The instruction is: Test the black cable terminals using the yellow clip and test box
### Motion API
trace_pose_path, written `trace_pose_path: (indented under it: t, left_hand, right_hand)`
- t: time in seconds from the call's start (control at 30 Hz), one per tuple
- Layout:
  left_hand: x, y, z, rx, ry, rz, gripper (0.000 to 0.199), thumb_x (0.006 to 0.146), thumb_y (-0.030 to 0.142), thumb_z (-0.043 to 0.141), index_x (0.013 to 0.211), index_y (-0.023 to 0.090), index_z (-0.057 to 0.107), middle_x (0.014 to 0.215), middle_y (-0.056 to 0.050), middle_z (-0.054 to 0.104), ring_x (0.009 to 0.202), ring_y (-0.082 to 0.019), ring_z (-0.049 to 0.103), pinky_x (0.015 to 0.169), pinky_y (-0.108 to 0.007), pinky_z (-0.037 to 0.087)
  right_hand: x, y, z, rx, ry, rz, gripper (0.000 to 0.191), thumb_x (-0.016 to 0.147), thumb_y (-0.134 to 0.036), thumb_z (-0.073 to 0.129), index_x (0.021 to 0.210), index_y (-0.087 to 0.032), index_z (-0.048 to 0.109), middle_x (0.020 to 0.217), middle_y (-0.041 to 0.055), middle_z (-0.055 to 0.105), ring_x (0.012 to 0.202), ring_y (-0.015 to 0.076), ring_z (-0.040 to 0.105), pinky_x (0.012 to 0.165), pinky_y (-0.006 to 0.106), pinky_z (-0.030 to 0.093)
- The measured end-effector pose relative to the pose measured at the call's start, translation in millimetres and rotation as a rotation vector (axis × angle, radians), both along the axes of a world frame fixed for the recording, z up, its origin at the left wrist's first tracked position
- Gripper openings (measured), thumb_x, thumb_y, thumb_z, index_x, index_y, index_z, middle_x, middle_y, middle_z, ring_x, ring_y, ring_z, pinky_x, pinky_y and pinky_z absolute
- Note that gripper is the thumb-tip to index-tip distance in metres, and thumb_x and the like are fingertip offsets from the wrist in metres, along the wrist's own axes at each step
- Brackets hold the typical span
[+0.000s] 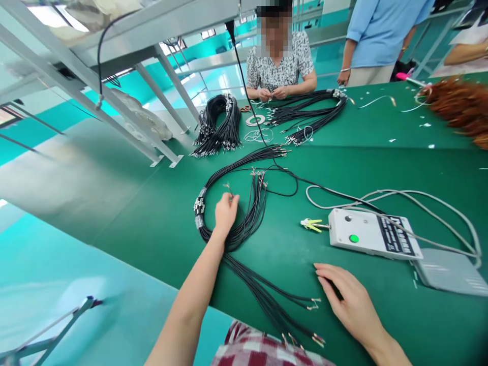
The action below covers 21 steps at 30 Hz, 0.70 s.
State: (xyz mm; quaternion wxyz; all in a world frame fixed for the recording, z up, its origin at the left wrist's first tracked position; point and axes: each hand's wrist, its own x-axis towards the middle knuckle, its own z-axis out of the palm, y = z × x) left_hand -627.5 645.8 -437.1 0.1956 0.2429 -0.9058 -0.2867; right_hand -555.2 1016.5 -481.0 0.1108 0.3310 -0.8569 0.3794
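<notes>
My left hand [226, 211] is closed in a pinch on one thin black cable, whose stripped end pokes up past the fingertips. Beneath and beside it curves a bundle of black cables [244, 234], gathered at the left by clear wrap and metal connectors [199, 206]. Some of the bundle's ends, with bare coppery wires, fan out toward the table's near edge. My right hand [346, 300] hovers over or rests on the green table, fingers stretched out and the thumb apart, holding nothing. It is nearest to those lower cable ends [316, 339].
A white box [373, 234] with a green button and yellow-tipped spindle lies at right, beside a grey pedal [452, 272] and looped cords. Across the green table [152, 218], a person handles small strands near more cable bundles [219, 124]. Brown-orange wire strands [457, 107] lie far right.
</notes>
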Motion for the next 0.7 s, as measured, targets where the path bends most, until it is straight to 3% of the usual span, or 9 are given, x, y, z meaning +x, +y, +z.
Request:
trace_pose_path:
  t: [0.1, 0.17, 0.5, 0.7]
  left_hand:
    - [-7.5, 1.0, -33.9, -0.029, -0.070, -0.048, 0.023, 0.087, 0.041, 0.062, 0.076, 0.022, 0.054, 0.055, 0.004, 0.045, 0.054, -0.017, 0.047, 0.058, -0.027, 0.028]
    - [-7.2, 3.2, -43.4, -0.042, -0.077, -0.069, 0.026, 0.087, 0.044, 0.061, 0.076, 0.022, 0.053, 0.055, 0.004, 0.046, 0.055, -0.017, 0.047, 0.058, -0.027, 0.027]
    - [-5.4, -3.1, -45.4, -0.008, -0.078, -0.088, 0.034, 0.091, 0.051, 0.052, 0.072, 0.023, 0.052, 0.056, 0.003, 0.047, 0.055, -0.016, 0.048, 0.058, -0.027, 0.030]
    - [-4.3, -2.8, -44.5, 0.008, -0.068, -0.088, 0.037, 0.090, 0.053, 0.050, 0.070, 0.022, 0.050, 0.056, 0.003, 0.048, 0.056, -0.016, 0.048, 0.058, -0.027, 0.030]
  right_hand:
    - [-0.1, 1.7, -2.7, -0.016, -0.029, -0.018, 0.018, 0.092, -0.020, 0.058, 0.107, -0.028, 0.067, 0.108, 0.0038, 0.076, 0.097, 0.0243, 0.074, 0.083, 0.040, 0.064]
    - [0.1, 2.5, -4.0, -0.023, -0.044, -0.032, 0.017, 0.093, -0.021, 0.058, 0.107, -0.028, 0.066, 0.108, 0.0044, 0.076, 0.097, 0.0245, 0.074, 0.083, 0.041, 0.064]
    - [1.6, 0.2, 9.8, 0.005, -0.016, 0.001, 0.019, 0.092, -0.021, 0.059, 0.108, -0.029, 0.067, 0.105, 0.0041, 0.076, 0.094, 0.0251, 0.075, 0.079, 0.040, 0.065]
    - [5.8, -14.3, 40.2, -0.066, -0.066, 0.034, 0.019, 0.092, -0.019, 0.059, 0.106, -0.028, 0.067, 0.108, 0.0039, 0.076, 0.097, 0.0224, 0.074, 0.083, 0.036, 0.064]
